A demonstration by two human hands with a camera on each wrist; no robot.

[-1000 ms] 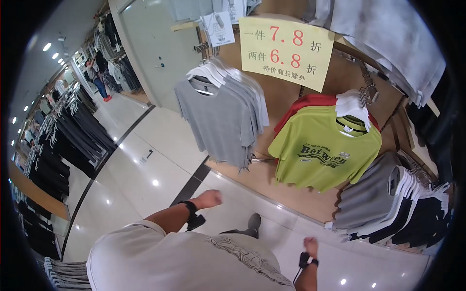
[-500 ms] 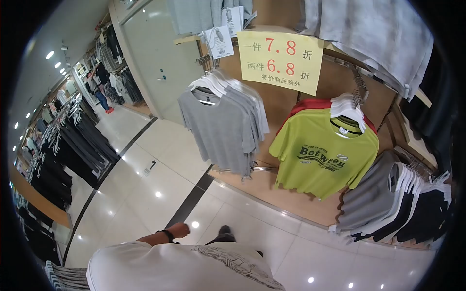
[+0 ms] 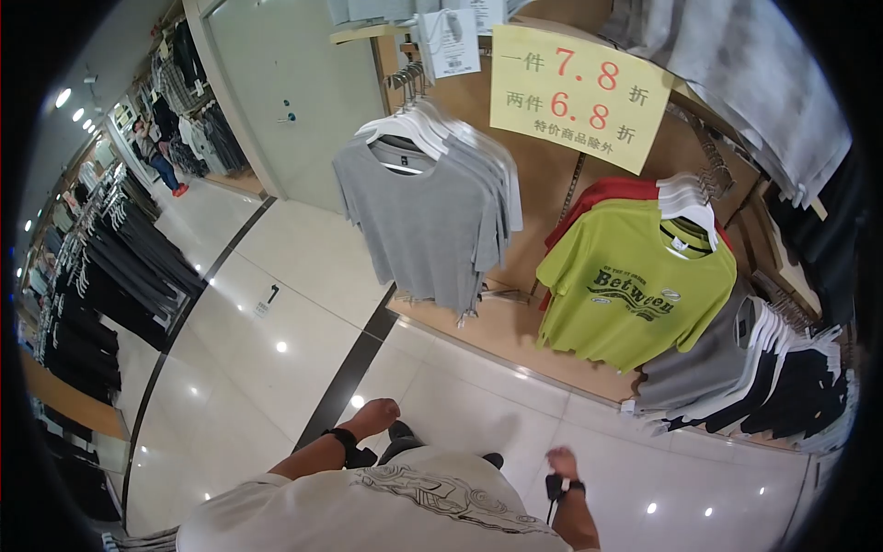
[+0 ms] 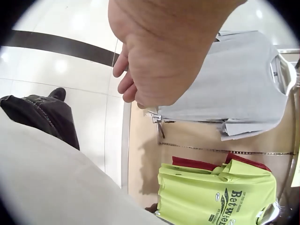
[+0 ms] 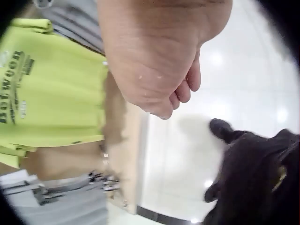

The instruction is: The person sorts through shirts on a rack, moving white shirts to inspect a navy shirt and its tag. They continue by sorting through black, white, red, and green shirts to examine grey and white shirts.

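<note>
Over the pale floor, at the lower middle of the head view, hangs my left hand (image 3: 375,417), a black band at its wrist. Its fingers (image 4: 127,86) curl loosely around nothing in the left wrist view. My right hand (image 3: 562,462) is lower and further right, also with a strapped wrist; the right wrist view shows its fingers (image 5: 185,89) loosely bent with nothing in them. Grey T-shirts (image 3: 428,216) hang on white hangers ahead, nearest the left hand. Right of them, a lime-green T-shirt (image 3: 635,285) printed "Between" hangs before a red one (image 3: 598,195). Neither hand touches the clothes.
A yellow sign (image 3: 579,97) is fixed above the T-shirts. More shirts (image 3: 763,377) hang at the right. A rack of dark trousers (image 3: 129,267) runs along the left, beyond a glossy tiled floor (image 3: 276,350). A pale door (image 3: 285,101) and a distant person (image 3: 158,156) are further back.
The right hand, out of sight half a second ago, is back at the lower right. The left hand has swung up and rightward since then. The view has shifted slightly, and the feet have moved.
</note>
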